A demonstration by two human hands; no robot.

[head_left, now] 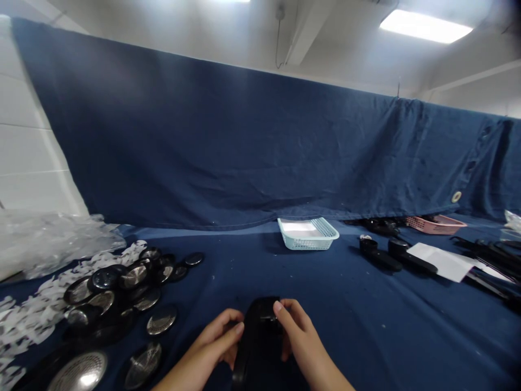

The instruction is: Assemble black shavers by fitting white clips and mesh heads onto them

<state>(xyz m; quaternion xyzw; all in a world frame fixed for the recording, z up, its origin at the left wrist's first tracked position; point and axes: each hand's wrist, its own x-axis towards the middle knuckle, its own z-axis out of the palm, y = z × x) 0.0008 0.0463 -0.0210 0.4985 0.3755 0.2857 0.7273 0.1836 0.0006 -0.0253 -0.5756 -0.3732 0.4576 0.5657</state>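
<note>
Dark blue curtain (228, 146) hangs across the far side of the space, with a pale ceiling and a lit panel (425, 26) above it; blue cloth (350, 331) covers the table in front

From the head camera, a long black part (253, 328) sits at the near edge, low in the middle of the view, between the person's hands. Its long axis runs roughly away from the body, and its rounded end points outward. The left hand (217, 339) is against its left side, thumb and fingers pinched close on the edge. The right hand (297, 331) is nearer the rounded end, its thumb on the upper right of that end and its other fingers curled lower down. Both grips are narrow and have hold of this one part; whether either palm touches it, I cannot tell

Perforated metal discs with black rims (134, 277) lie loosely to the left, beside white pieces (40, 304) and clear plastic (52, 239). Beyond the hands stands a light blue basket (307, 244); on the right lie two black pieces (382, 259), a white sheet (442, 260) and a pink basket (435, 226)
</note>
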